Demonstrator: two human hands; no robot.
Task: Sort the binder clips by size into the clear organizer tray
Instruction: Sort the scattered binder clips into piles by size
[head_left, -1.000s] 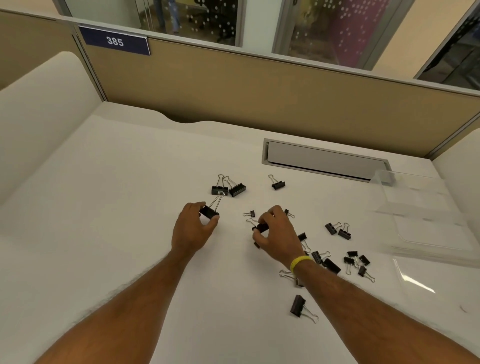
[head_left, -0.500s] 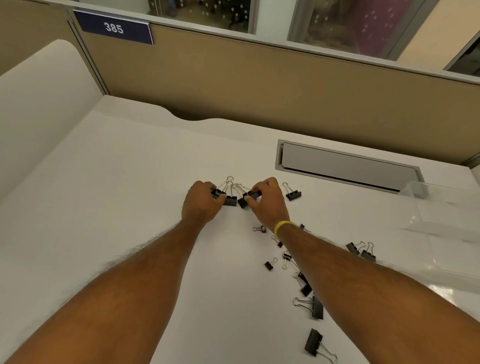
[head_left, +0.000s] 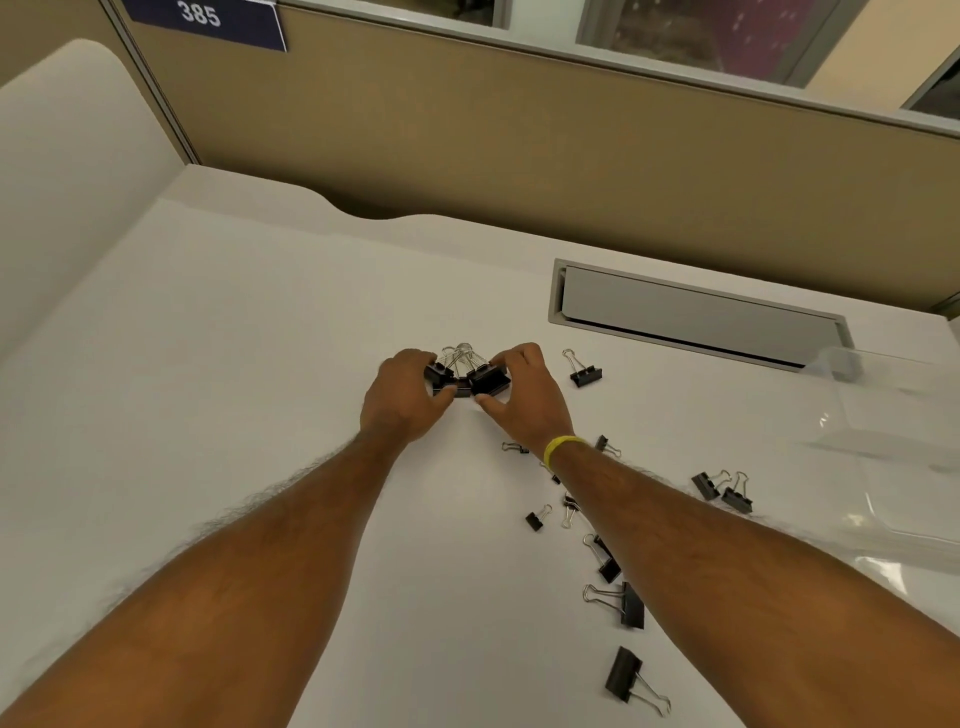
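Sitting at the 3 o'clock edge of the white desk, the clear organizer tray is see-through plastic with low walls, partly cut off by the frame; cannot tell whether any clips are in it. Both hands meet at centre over a bunch of large binder clips: left hand pinches the left side of the bunch between thumb and fingers, right hand pinches a large black clip on the right side, thumb underneath, fingers on top, narrow grip on both. Silver wire handles stick up toward 12 o'clock from the bunch. Yellow wristband on the right wrist. One medium clip lies alone just at 3 o'clock of the right hand. Loose clips scatter from 4 to 5 o'clock along the right forearm: a small clip, a pair of touching clips, a large clip and another large clip nearest the viewer. All clips are black folded metal with wire loops. Desk is smooth, matte, wide open from 7 to 11 o'clock. Grey recessed cable flap at 1 o'clock, tan fabric partition along the far edge with a blue number plate reading 385.
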